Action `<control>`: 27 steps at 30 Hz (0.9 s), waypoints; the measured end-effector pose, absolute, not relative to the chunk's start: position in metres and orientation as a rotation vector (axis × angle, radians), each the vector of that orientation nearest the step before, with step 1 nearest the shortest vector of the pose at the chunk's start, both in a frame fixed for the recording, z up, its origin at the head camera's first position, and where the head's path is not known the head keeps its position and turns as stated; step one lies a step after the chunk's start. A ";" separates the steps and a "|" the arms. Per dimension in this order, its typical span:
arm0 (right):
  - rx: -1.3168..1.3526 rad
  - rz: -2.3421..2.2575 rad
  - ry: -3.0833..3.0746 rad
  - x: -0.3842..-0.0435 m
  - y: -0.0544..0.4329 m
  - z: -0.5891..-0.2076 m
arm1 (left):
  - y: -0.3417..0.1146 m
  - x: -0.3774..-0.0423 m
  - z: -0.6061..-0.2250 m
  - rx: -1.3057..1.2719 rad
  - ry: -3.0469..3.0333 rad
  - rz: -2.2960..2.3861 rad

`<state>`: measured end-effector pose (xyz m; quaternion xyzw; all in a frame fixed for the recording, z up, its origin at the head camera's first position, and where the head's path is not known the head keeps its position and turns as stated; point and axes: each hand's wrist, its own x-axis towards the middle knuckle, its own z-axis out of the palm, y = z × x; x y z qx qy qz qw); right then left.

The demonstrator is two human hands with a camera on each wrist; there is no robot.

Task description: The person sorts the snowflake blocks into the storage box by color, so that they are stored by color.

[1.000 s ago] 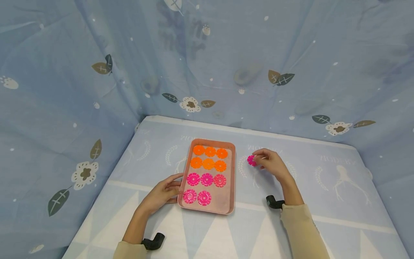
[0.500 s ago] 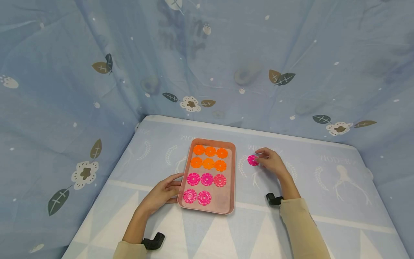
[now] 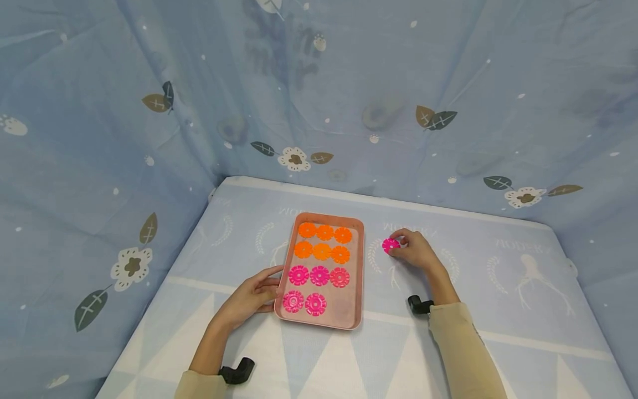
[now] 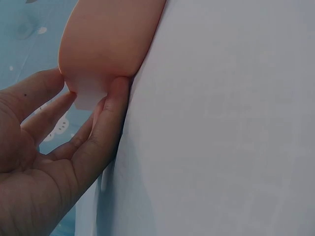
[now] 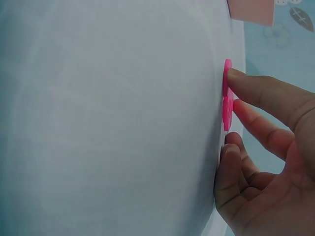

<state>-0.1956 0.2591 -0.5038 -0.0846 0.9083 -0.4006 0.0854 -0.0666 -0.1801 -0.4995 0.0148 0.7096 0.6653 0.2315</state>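
A pink tray (image 3: 344,310) lies on the covered table, with orange snowflake building discs (image 3: 322,251) in its two far rows and pink discs (image 3: 315,304) in its two near rows. At the tray's left side, my left hand (image 3: 249,296) holds the edge, one digit at the rim and another low by the base, as the left wrist view shows. Right of the tray, my right hand (image 3: 416,252) pinches a single pink snowflake disc (image 3: 390,245) between thumb and finger, close to the table surface. Its other fingers (image 5: 230,162) curl beneath, by the cloth.
A pale blue patterned cloth (image 3: 498,299) covers the table. Blue fabric curtains (image 3: 339,100) rise behind and at the sides. Dark wrist-camera mounts (image 3: 238,371) sit on both wrists. The near right corner of the tray shows bare bottom.
My right thumb and finger have shifted on the pink disc, showing more of its face, while the disc stays nearly in place. The left hand and tray have not visibly moved.
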 end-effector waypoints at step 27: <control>0.058 -1.353 2.589 -0.191 0.262 -0.494 | -0.180 -0.068 -0.500 0.066 1.935 1.823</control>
